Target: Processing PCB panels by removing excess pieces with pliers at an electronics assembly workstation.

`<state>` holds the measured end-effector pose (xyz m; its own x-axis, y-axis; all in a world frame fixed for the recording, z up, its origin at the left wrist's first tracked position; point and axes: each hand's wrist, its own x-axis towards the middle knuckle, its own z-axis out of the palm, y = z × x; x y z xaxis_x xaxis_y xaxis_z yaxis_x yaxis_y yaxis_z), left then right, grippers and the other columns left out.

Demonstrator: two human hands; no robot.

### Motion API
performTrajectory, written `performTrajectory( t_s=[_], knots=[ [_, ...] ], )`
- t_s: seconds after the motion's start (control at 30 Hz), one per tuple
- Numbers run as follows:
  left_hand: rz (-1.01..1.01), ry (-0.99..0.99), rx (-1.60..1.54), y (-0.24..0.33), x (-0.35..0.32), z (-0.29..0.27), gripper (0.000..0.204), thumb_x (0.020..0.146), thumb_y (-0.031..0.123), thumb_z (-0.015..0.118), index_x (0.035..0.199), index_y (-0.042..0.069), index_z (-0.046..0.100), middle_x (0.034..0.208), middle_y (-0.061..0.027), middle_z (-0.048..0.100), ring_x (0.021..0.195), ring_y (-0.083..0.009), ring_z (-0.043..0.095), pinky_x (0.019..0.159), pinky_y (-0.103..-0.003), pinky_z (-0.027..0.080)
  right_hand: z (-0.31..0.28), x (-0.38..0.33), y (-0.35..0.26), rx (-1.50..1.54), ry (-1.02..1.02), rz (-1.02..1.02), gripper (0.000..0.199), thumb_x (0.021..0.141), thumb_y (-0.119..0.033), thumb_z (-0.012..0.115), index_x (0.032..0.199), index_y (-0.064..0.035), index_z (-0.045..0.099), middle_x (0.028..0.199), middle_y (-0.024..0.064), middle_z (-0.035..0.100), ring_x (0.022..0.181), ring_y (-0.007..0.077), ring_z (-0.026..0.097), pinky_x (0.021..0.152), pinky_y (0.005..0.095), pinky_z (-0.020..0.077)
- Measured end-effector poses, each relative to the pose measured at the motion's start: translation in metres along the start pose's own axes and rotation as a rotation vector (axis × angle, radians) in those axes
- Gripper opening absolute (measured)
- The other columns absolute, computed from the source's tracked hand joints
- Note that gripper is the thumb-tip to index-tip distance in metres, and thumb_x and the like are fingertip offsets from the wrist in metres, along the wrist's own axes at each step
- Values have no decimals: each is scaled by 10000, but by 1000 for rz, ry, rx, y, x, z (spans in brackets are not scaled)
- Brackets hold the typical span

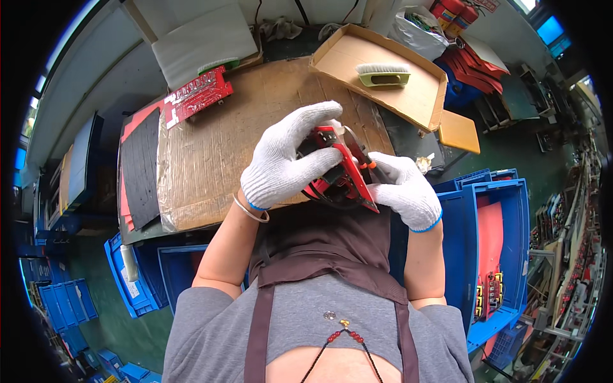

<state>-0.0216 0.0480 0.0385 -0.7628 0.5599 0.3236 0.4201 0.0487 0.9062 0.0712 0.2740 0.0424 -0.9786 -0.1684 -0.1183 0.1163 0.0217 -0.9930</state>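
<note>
Left hand: your left hand point(284, 150), white-gloved, grips the red board point(352, 171) between thumb and fingers.
Right hand: your right hand point(408, 195), also gloved, is closed around a dark piece point(379, 172) with orange marks, right against the board — can't tell if it's a tool or part of the assembly.
Red board: held up tilted in front of your apron point(322, 239), near the table's close edge; black parts and wiring on it, partly hidden by your fingers.
Table: brown cardboard sheet point(217, 166) on top, black mat point(142, 172) along its left side.
Second board: another red board point(199, 97) at the far left corner, a green brush point(218, 66) just behind it.
Carton tray: shallow cardboard tray point(345, 48) at far right — a white-bristled brush point(383, 78) lies in it, yellow block point(458, 132) just beside.
Right bin: blue bin point(523, 255), yellow-and-red parts point(490, 295) inside.
</note>
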Motion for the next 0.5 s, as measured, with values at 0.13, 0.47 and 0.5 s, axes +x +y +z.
performTrajectory(
  t_s=[0.13, 0.47, 0.5],
  knots=[
    [10, -7, 5, -1, -3, 3, 630, 843, 16, 720, 1450, 1, 554, 1334, -126, 687, 1253, -195, 638, 1077, -342, 489, 0, -6, 1, 106, -11, 137, 511, 797, -106, 776, 1291, 1, 703, 919, 6, 717, 640, 27, 515, 556, 200, 395],
    [80, 25, 17, -2, -13, 10, 674, 764, -41, 722, 1418, -23, 563, 1375, -138, 665, 1264, -237, 647, 1096, -369, 484, -19, -18, 46, 319, 98, 149, 504, 817, -134, 672, 1268, 91, 669, 812, 96, 710, 681, 138, 636, 664, 250, 488],
    [91, 71, 5, -3, -14, 10, 651, 767, -11, 776, 1391, -17, 589, 1345, -133, 678, 1236, -224, 661, 1056, -356, 515, -22, -21, 51, 266, 144, 157, 484, 807, -93, 678, 1254, 93, 673, 878, 105, 720, 703, 140, 640, 675, 272, 500]
  ],
)
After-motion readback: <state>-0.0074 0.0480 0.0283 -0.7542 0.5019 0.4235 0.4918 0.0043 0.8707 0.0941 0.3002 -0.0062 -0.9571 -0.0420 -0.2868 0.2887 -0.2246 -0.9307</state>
